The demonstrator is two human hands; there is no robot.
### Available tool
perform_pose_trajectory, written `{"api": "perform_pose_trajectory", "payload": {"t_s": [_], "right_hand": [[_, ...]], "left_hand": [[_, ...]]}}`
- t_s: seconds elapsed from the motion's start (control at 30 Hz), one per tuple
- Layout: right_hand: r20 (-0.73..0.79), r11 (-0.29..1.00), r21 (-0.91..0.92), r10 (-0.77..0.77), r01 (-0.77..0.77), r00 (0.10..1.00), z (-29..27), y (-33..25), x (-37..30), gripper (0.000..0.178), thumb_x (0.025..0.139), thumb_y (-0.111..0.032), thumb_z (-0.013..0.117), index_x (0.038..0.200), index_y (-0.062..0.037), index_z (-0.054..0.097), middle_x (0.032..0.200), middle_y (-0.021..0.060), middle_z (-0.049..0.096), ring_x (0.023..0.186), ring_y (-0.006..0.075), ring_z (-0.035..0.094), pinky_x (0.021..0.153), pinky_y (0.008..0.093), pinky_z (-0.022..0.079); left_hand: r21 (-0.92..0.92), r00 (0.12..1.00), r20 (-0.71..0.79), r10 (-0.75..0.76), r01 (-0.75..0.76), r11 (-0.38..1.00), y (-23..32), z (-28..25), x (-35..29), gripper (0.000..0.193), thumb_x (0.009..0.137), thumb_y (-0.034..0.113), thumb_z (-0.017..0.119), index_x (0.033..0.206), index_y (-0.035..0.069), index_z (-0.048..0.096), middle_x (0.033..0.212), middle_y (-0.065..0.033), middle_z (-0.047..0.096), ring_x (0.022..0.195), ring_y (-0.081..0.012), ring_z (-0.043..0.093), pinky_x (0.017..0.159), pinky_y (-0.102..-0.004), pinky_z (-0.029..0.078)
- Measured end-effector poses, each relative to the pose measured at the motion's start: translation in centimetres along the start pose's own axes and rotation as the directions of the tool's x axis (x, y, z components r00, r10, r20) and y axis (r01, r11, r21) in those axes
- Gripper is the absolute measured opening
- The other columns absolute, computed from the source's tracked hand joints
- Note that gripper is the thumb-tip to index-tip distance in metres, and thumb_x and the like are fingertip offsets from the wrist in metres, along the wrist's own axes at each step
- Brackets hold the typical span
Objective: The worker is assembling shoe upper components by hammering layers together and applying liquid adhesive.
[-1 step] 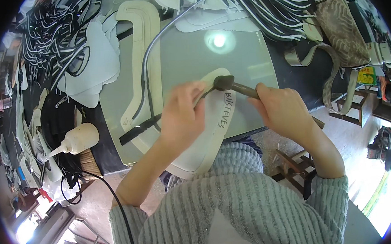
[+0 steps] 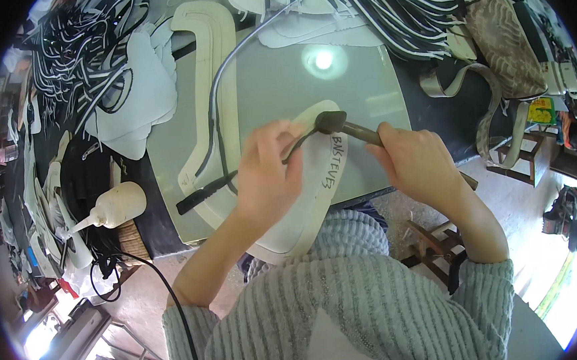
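My right hand (image 2: 417,161) is wrapped round the wooden handle of a hammer (image 2: 360,133). Its dark head (image 2: 330,121) rests on or just over the upper end of a pale, curved template (image 2: 317,205) with handwriting on it. Left of that, my left hand (image 2: 269,171) lies over the template with its fingers bent around a thin black strip (image 2: 304,139), which runs up to the hammer head. The fingertips are partly blurred. A wider black piece of the strip (image 2: 206,193) sticks out on the other side of the left hand.
A long pale template (image 2: 220,58) and grey piping (image 2: 218,78) lie on the grey board (image 2: 380,147). White cut pieces (image 2: 137,97) and bundles of black-and-white strips (image 2: 390,12) lie behind. A squeeze bottle (image 2: 119,204) is at left, a patterned pouch (image 2: 505,44) at right.
The fingers of my left hand have shifted very slightly over the template. The hammer and my right hand stay in practically the same place.
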State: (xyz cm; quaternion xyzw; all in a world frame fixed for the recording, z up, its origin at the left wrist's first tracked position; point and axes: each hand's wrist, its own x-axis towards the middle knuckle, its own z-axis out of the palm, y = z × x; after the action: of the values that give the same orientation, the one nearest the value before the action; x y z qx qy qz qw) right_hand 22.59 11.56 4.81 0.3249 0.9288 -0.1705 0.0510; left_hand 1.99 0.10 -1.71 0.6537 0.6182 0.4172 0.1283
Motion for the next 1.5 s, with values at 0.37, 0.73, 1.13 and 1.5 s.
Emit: {"api": "perform_pose_trajectory", "payload": {"t_s": [0.37, 0.73, 1.13, 1.5], "right_hand": [[-0.039, 0.999, 0.045, 0.001, 0.001, 0.999, -0.2, -0.5, -0.4, 0.029, 0.096, -0.027, 0.056, 0.085, -0.0013, 0.05, 0.063, 0.0138, 0.061, 0.057, 0.0346, 0.063, 0.051, 0.043, 0.049], [-0.006, 0.999, 0.025, 0.031, -0.031, 0.999, 1.0, -0.1, -0.6, 0.029, 0.097, -0.027, 0.055, 0.084, -0.0012, 0.05, 0.064, 0.0136, 0.061, 0.056, 0.0348, 0.063, 0.05, 0.0434, 0.049], [0.045, 0.996, 0.081, 0.032, -0.035, 0.998, -0.3, -2.0, -0.4, 0.023, 0.096, -0.021, 0.055, 0.09, 0.0, 0.048, 0.065, 0.018, 0.058, 0.061, 0.0396, 0.06, 0.055, 0.047, 0.047], [-0.079, 0.982, 0.183, 0.072, -0.056, 0.994, -0.5, -2.1, -0.5, 0.031, 0.1, -0.028, 0.05, 0.085, -0.0011, 0.048, 0.059, 0.0147, 0.058, 0.055, 0.0372, 0.062, 0.052, 0.046, 0.049]], "left_hand": [[0.25, 0.993, -0.098, 0.058, -0.031, 0.968, 1.1, 1.9, -1.7, 0.035, 0.082, -0.012, 0.065, 0.112, -0.004, 0.049, 0.097, -0.0149, 0.069, 0.086, -0.0281, 0.067, 0.07, -0.0309, 0.054], [0.084, 0.974, -0.149, -0.172, 0.186, 0.979, 1.9, 1.3, -2.4, 0.043, 0.081, -0.008, 0.068, 0.117, -0.004, 0.045, 0.1, -0.0161, 0.071, 0.087, -0.0271, 0.066, 0.082, -0.0359, 0.051], [0.296, 0.988, -0.154, 0.033, 0.014, 0.955, 1.8, 1.7, -2.4, 0.039, 0.078, -0.011, 0.069, 0.112, -0.006, 0.051, 0.095, -0.0128, 0.07, 0.081, -0.0275, 0.064, 0.073, -0.0372, 0.05], [0.199, 0.98, -0.197, -0.017, 0.057, 0.978, 1.6, 1.4, -2.2, 0.042, 0.077, -0.008, 0.071, 0.113, -0.005, 0.05, 0.093, -0.0138, 0.069, 0.078, -0.0259, 0.064, 0.068, -0.0358, 0.05]]}}
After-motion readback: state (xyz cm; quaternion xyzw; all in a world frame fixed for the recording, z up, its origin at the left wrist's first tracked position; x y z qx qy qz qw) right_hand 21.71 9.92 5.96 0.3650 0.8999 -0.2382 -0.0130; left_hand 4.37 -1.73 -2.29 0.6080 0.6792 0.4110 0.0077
